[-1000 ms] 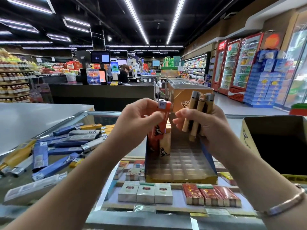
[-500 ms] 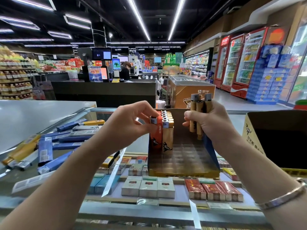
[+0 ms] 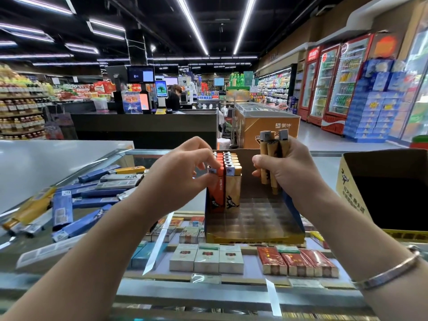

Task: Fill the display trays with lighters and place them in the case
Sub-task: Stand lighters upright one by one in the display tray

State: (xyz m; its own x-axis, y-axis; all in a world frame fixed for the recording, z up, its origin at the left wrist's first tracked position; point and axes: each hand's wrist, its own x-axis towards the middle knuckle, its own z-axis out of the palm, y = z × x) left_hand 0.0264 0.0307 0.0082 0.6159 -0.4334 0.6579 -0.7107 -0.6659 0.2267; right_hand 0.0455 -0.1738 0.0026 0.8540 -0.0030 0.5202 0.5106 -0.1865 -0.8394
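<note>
The left hand [image 3: 178, 179] pinches the top of an orange plastic lighter [image 3: 216, 191] standing upright at the near end of the left row in the open cardboard display tray [image 3: 254, 230]. Just right of it stands a tan lighter [image 3: 232, 191]. The right hand [image 3: 287, 167] grips a bundle of tan lighters [image 3: 272, 156] above the tray. The tray rests on the glass-topped bench [image 3: 231, 293], with a dark open carton [image 3: 384, 193] at right.

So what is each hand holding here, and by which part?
The left hand pinches the orange lighter near its top, seating it in the display tray. The right hand grips a bundle of tan lighters around their lower bodies.
</note>
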